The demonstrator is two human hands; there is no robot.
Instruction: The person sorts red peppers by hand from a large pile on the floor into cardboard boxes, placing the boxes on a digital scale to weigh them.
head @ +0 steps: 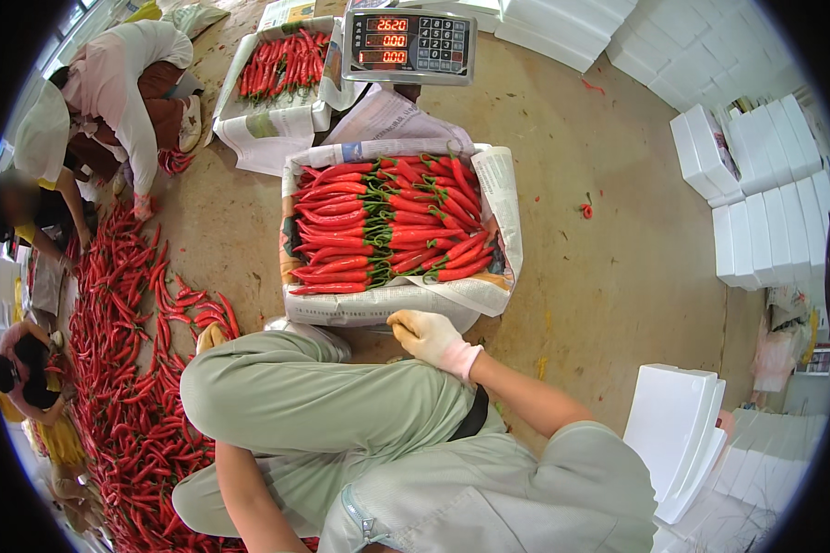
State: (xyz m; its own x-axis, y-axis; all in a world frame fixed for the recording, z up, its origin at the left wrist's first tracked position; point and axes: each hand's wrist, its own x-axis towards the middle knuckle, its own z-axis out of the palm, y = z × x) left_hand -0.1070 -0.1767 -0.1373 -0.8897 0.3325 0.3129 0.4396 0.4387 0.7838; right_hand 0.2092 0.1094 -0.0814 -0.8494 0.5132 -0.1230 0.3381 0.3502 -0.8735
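My right hand [425,339], in a white and tan work glove with a pink cuff, rests by my leg below the near edge of a box; its fingers are curled and nothing shows in them. The newspaper-lined box [360,310] holds rows of red chili peppers [339,220], green stems mostly towards the middle. My left hand [211,336], also gloved, is mostly hidden behind my raised knee, beside loose chili peppers [218,314]. A digital scale display [409,47] with lit red digits stands beyond the box.
A second newspaper-lined box [270,138] of chili peppers stands at the upper left. A long heap of chili peppers [124,387] covers the floor at left, where several other people crouch. White foam boxes [768,228] are stacked at right, with white foam pieces [671,428] nearer.
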